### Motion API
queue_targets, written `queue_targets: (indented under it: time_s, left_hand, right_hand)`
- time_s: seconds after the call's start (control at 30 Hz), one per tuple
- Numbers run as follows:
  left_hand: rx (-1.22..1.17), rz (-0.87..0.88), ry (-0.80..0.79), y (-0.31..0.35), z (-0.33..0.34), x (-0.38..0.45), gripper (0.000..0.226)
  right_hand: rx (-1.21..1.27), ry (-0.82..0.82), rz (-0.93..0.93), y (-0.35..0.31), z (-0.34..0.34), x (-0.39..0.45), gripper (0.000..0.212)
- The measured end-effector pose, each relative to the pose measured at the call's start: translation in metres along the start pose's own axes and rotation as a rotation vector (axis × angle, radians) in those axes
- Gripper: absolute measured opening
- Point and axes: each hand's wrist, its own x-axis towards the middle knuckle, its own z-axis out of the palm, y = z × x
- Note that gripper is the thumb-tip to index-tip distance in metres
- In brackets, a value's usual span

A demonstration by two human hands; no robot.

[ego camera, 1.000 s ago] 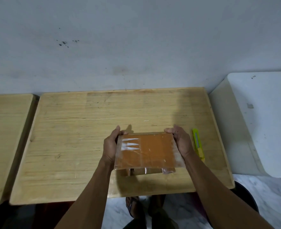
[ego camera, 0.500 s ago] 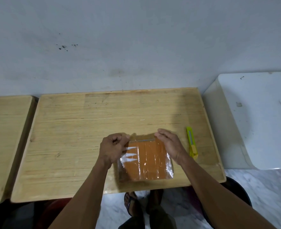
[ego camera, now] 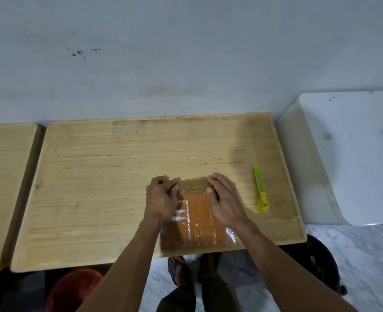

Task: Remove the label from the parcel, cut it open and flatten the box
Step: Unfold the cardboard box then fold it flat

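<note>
A brown cardboard parcel covered in glossy clear tape lies flat on the wooden table near its front edge. My left hand rests on the parcel's far left corner, fingers curled and pinching at the tape edge there. On the far right part of the parcel lies my right hand, palm down with fingers spread, pressing it to the table. No label is visible on the upper face. A yellow-green utility knife lies on the table to the right of the parcel, untouched.
A second wooden table stands to the left. A white appliance top sits at the right. Under the table are a red bucket and a dark bin. A grey wall runs behind the tables.
The parcel, held up tilted between both hands a second ago, now lies flat on the table. Both hands have shifted onto its far end, the right palm pressing down.
</note>
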Motion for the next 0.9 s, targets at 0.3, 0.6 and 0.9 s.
queue_targets:
  time_s: [0.3,0.6,0.9]
  left_hand:
    - [0.277,0.159,0.013,-0.025,0.018,-0.014,0.029]
    - [0.507,0.329,0.074,-0.038,0.042,-0.031,0.046]
    - [0.631,0.405,0.065,-0.051,0.046,-0.028,0.057]
  right_hand:
    - [-0.077,0.061,-0.013,0.010,0.022,-0.012,0.050]
    - [-0.386,0.144,0.057,-0.003,0.044,-0.017,0.055]
    - [-0.526,0.168,-0.012,0.009,0.055,-0.019,0.060]
